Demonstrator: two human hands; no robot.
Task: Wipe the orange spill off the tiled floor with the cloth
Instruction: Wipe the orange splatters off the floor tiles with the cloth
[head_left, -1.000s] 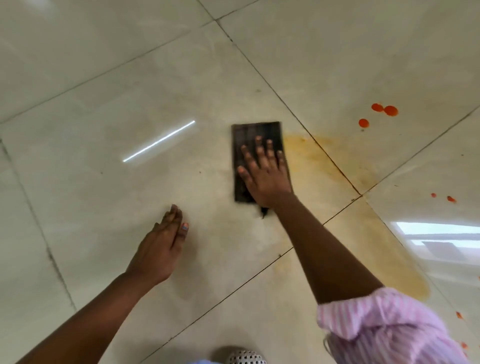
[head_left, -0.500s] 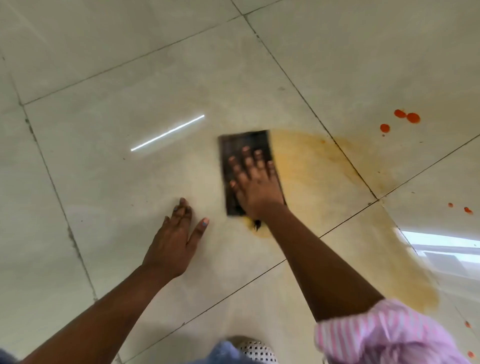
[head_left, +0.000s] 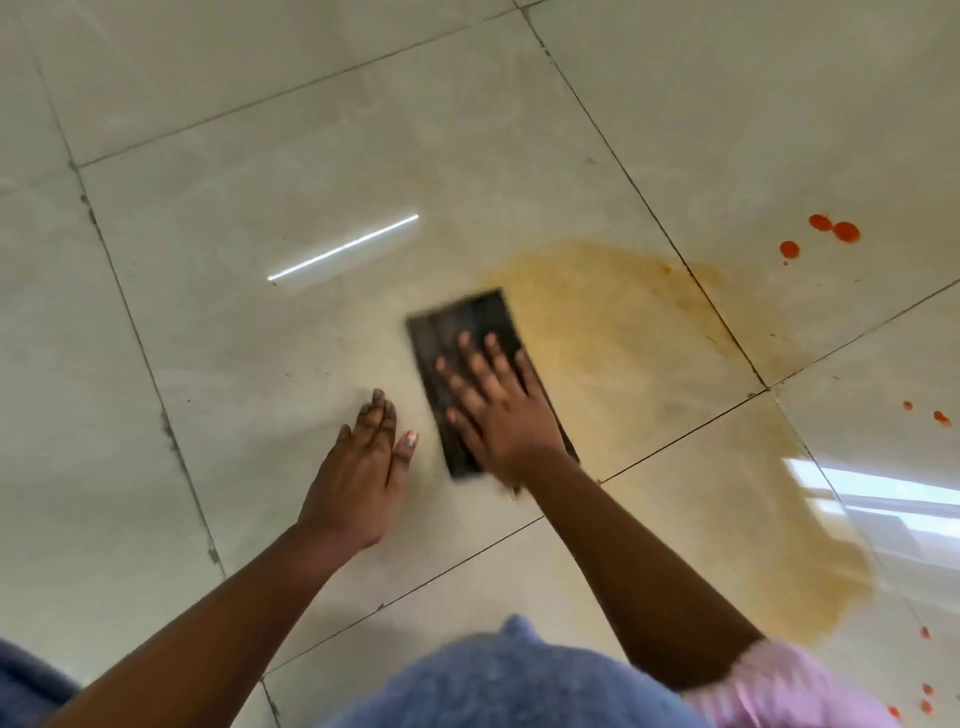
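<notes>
Dark, ribbed fabric lies folded into a long rectangle on the tiled floor: this is the cloth, flat on a glossy beige tile, with its long axis running from the near right to the far left of the view, tilted a little off the line of the forearm above it. Its far short edge points away from the person and its near end is hidden under the wrist. The right hand presses flat on top of it, fingers straight and spread, gripping nothing (the hand and the cloth's edges are blurred). Just beside the cloth's right long edge begins the orange spill, a thin yellowish smear that crosses the grout lines onto neighbouring tiles and trails toward the near right. Beyond it, small round red-orange drops sit apart on the far right tile, with more specks along the right edge. The left hand rests palm down on the bare tile just left of the cloth, fingers straight and close together, thumb out, not touching the cloth. A pink striped sleeve covers the right upper arm, and blue fabric fills the bottom of the view.
</notes>
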